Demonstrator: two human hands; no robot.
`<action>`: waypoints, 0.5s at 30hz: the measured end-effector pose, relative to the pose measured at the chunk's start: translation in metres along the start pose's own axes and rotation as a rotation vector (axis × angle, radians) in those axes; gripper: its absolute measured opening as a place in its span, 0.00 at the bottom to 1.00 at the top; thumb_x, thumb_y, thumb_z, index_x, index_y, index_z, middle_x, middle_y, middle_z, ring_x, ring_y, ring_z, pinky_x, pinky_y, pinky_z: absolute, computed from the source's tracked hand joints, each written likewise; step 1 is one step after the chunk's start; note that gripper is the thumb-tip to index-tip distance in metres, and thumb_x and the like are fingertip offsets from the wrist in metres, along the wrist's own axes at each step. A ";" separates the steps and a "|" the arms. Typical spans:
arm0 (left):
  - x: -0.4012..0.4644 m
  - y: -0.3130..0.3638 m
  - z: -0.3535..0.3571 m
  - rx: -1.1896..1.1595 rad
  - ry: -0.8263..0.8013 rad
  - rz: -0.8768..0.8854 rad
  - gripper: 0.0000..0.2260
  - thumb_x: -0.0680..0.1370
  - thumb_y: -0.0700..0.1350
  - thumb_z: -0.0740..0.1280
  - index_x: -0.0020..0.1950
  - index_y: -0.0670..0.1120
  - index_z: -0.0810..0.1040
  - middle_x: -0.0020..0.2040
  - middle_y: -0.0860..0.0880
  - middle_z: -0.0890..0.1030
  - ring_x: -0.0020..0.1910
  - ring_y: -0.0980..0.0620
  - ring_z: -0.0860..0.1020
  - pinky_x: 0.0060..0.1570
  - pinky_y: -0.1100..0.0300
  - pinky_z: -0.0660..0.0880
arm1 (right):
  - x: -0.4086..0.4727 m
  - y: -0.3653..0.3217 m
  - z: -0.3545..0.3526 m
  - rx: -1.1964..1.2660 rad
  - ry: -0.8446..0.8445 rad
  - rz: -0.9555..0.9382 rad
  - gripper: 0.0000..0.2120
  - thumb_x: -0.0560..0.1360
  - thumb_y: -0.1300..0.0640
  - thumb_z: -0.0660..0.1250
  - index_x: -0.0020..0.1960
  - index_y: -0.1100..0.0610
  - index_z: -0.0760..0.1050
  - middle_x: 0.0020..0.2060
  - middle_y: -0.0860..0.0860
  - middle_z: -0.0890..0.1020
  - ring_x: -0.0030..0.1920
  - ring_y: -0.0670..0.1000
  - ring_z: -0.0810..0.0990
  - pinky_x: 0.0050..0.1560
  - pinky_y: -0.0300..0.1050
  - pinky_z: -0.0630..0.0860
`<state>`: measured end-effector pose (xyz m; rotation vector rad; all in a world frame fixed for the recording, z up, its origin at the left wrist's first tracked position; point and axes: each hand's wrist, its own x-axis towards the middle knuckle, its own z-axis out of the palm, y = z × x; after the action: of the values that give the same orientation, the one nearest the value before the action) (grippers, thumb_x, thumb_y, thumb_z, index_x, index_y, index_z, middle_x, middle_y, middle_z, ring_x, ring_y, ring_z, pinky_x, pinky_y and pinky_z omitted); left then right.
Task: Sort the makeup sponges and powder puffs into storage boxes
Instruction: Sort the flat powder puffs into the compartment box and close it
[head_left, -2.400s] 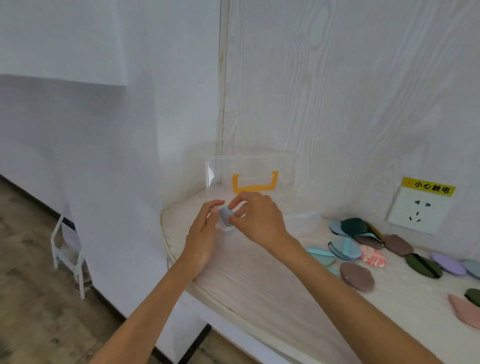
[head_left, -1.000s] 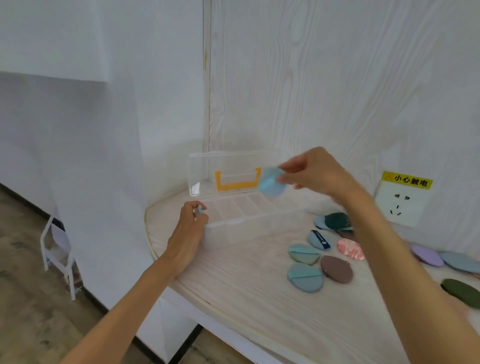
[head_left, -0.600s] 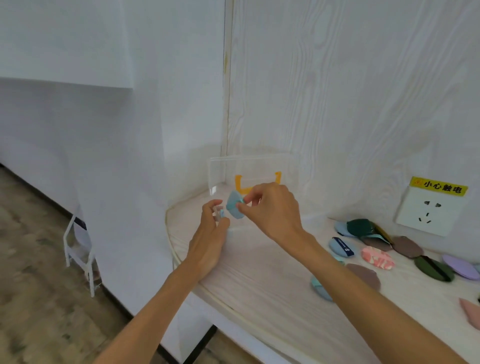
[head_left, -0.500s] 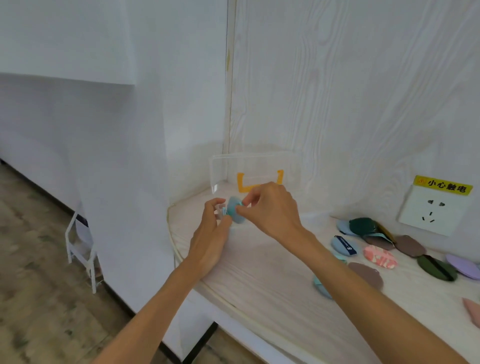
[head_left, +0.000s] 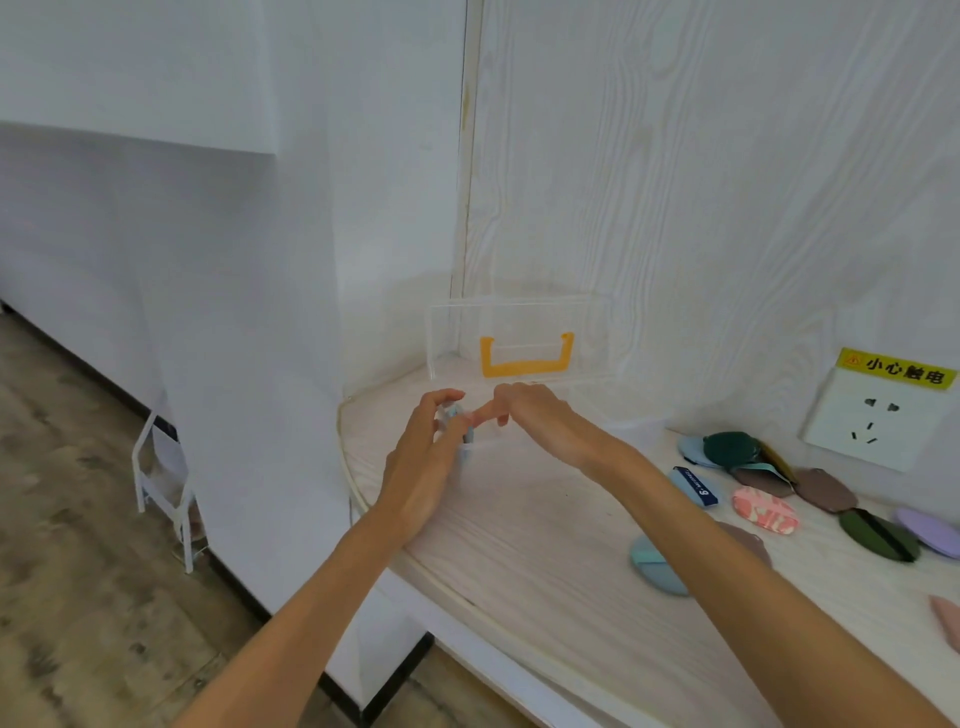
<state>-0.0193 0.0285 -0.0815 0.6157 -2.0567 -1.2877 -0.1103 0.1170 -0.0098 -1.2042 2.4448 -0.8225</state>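
Left hand (head_left: 426, 457): my grip pinches the blue puff (head_left: 460, 423) at the clear box (head_left: 519, 364) end.
Right hand (head_left: 530, 415): fingers loosely spread, pressing the puff.
Risk: puff may spring out; box could slide on the desk (head_left: 545, 545).

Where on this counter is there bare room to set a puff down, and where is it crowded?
Bare counter lies between the right forearm and the rounded front edge, near of the clear box. A strip also shows in front of the blue puff. Crowded: the puffs under the outlet, and the box's left end, where the left hand and right hand meet.
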 end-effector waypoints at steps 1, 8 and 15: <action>0.000 0.000 0.000 0.008 0.005 0.001 0.11 0.79 0.57 0.55 0.60 0.60 0.68 0.60 0.57 0.74 0.56 0.56 0.73 0.46 0.66 0.63 | -0.003 0.001 -0.003 0.036 -0.008 -0.004 0.22 0.80 0.53 0.50 0.31 0.45 0.71 0.49 0.51 0.74 0.55 0.52 0.70 0.62 0.49 0.60; 0.004 -0.002 0.002 0.010 0.056 0.016 0.06 0.80 0.49 0.56 0.52 0.52 0.71 0.52 0.50 0.77 0.48 0.52 0.73 0.48 0.59 0.64 | -0.017 0.006 -0.029 0.093 -0.209 -0.087 0.12 0.77 0.50 0.60 0.54 0.52 0.80 0.50 0.45 0.77 0.53 0.46 0.73 0.53 0.38 0.69; 0.003 -0.002 0.001 -0.073 0.046 0.037 0.08 0.71 0.56 0.57 0.44 0.55 0.72 0.49 0.51 0.78 0.46 0.54 0.75 0.45 0.59 0.67 | -0.040 0.067 -0.120 -0.293 -0.142 0.334 0.11 0.75 0.67 0.64 0.54 0.61 0.80 0.36 0.51 0.80 0.34 0.46 0.78 0.33 0.34 0.76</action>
<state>-0.0219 0.0264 -0.0831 0.5670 -1.9659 -1.3090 -0.1865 0.2249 0.0455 -0.8662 2.6063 -0.2845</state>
